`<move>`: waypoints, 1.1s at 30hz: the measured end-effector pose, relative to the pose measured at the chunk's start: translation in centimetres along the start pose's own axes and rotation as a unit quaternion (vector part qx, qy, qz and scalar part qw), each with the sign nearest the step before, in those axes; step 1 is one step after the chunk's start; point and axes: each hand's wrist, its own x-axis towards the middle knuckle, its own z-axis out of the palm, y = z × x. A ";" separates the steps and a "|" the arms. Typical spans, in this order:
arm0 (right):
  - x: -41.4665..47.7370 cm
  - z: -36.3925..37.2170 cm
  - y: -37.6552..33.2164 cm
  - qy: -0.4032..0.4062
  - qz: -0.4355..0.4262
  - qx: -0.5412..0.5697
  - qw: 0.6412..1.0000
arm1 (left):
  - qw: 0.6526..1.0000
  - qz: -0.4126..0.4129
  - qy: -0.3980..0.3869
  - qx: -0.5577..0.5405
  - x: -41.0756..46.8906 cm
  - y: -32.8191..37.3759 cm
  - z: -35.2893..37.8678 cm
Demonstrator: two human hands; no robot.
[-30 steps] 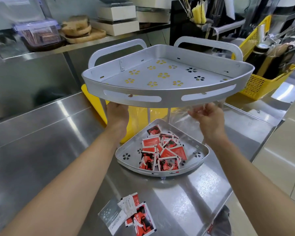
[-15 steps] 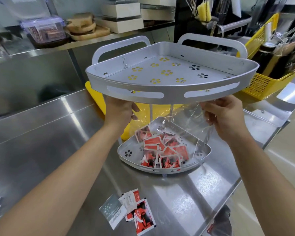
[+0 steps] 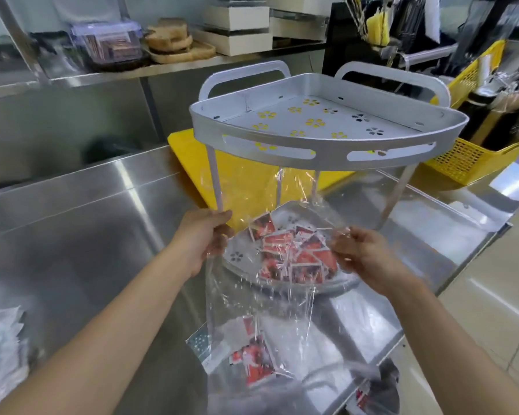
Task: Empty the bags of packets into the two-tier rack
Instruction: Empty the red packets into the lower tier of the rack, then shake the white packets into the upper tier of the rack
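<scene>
There is one view only, from the person's head. It looks forward and down, close over the steel counter (image 3: 72,235), with the two-tier rack (image 3: 327,151) near, straight ahead.

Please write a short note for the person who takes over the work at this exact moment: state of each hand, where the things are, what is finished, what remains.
Left hand: shut on the clear bag at its left edge.
Right hand: shut on the same bag at its right edge. The bag hangs in front of the rack and looks empty.
Lower tier: holds a pile of red packets.
Upper tier: holds nothing.
Loose packets lie on the steel counter near the front edge.
Done: one bag emptied below. Left: put the bag aside, probably collect the loose packets, fill the upper tier.
</scene>
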 end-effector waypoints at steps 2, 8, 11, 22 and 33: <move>-1.3 1.6 2.1 -0.041 0.022 -0.015 0.999 | 0.999 0.018 0.007 0.039 -1.2 -1.5 -1.8; -4.9 7.6 7.1 -0.106 0.083 0.078 0.988 | 0.981 0.071 0.012 0.180 -4.5 -3.6 -8.2; -6.7 11.0 8.1 -0.118 0.092 0.113 0.982 | 0.968 0.107 -0.014 0.227 -6.5 -4.2 -11.2; -6.5 21.7 6.1 -0.042 0.006 -0.047 0.998 | 0.976 0.083 0.128 0.154 -10.3 -5.3 -24.0; 1.3 24.7 5.4 0.003 0.037 -0.276 0.961 | 0.950 0.023 0.264 0.162 -9.0 -9.0 -28.6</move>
